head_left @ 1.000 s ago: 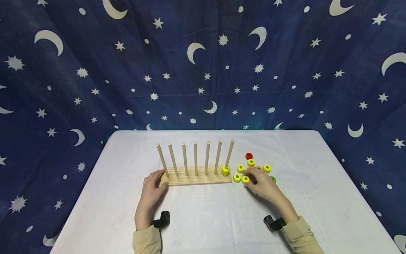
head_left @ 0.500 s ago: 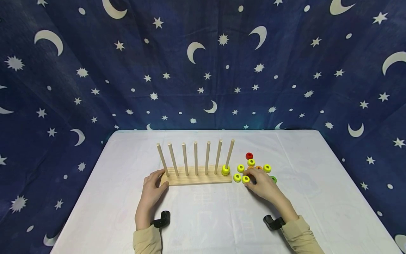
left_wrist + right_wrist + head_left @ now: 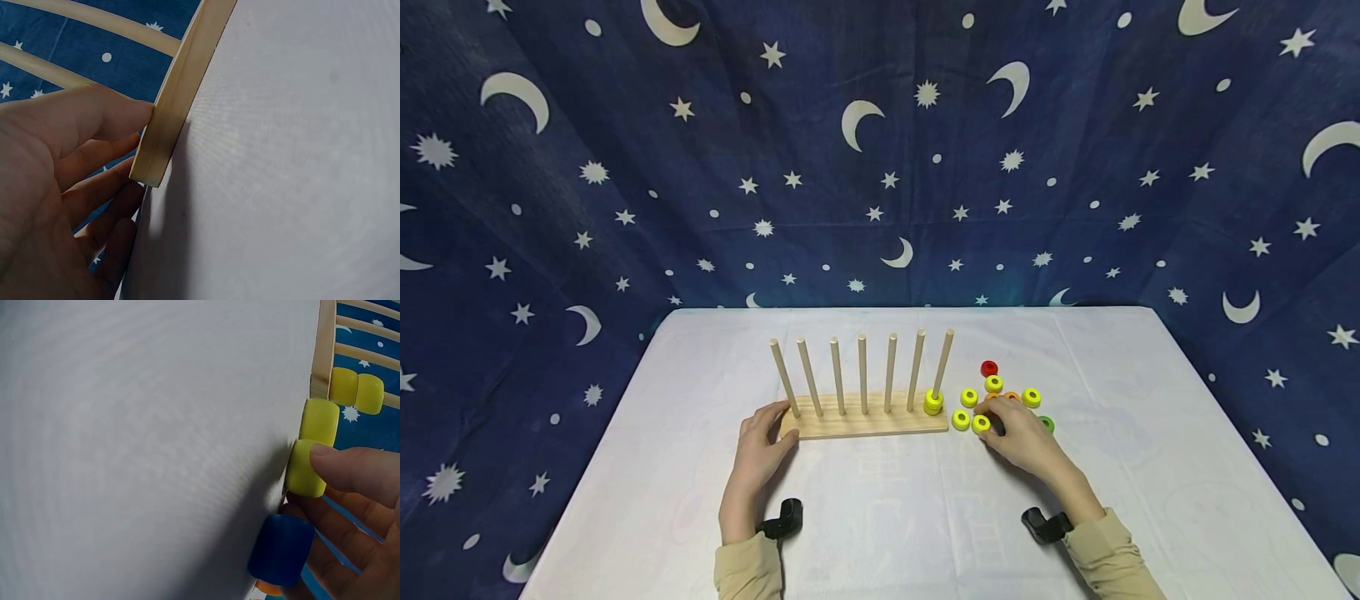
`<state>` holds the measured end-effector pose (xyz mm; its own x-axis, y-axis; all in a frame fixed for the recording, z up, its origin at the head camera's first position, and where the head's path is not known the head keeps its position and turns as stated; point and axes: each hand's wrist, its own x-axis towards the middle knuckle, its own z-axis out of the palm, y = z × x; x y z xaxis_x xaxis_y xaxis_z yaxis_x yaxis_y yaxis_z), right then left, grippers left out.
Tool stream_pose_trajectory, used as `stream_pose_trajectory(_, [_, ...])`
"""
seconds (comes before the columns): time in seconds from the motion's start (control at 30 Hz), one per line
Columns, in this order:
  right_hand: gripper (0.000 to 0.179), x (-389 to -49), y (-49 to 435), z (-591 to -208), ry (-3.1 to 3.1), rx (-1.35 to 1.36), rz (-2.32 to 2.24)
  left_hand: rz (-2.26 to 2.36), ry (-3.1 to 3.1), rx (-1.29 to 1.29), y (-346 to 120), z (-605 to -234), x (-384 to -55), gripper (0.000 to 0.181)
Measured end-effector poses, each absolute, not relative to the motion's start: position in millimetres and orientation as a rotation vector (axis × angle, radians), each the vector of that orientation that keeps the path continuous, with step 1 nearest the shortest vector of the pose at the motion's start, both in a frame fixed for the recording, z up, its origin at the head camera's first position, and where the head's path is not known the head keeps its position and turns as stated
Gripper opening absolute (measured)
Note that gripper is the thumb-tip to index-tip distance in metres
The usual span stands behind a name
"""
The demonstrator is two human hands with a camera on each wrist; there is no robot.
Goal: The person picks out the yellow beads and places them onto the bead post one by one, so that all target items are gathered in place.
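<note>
A wooden peg board (image 3: pixel 872 426) with a row of upright pegs stands on the white table. My left hand (image 3: pixel 757 450) grips its left end, the thumb on the front edge and the fingers behind; in the left wrist view the board's end (image 3: pixel 156 140) shows beside the thumb. Two yellow beads (image 3: pixel 933 402) are stacked on the rightmost peg. To the right of the board, my right hand (image 3: pixel 1017 435) pinches a yellow bead (image 3: pixel 305 469) between thumb and fingers, low at the table. Another yellow bead (image 3: pixel 320 422) sits right beside it.
Loose beads lie round my right hand: a red bead (image 3: pixel 989 368), several yellow ones, orange ones partly hidden, and a green bead (image 3: pixel 1047 424). A blue bead (image 3: pixel 282 550) shows under the fingers in the right wrist view. A dark blue star-patterned cloth (image 3: pixel 880 167) hangs behind the table.
</note>
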<state>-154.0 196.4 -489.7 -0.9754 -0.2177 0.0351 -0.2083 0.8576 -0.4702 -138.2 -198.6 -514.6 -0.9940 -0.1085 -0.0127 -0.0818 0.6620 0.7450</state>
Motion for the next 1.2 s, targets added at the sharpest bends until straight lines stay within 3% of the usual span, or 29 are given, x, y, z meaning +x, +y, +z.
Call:
stream_pose_trajectory(0.57, [0.028,-154.6,195.6,-490.6,3.042,-0.42,-0.759,-1.283,-2.84,0.197,-197.1,-513.1,-138.1,0.053])
stream_pose_trajectory(1.2, [0.03,-151.0,195.4,-490.4,3.003,-0.308,-0.895,-1.273,-2.818,0.174,-197.8,-513.7,-137.5,0.051])
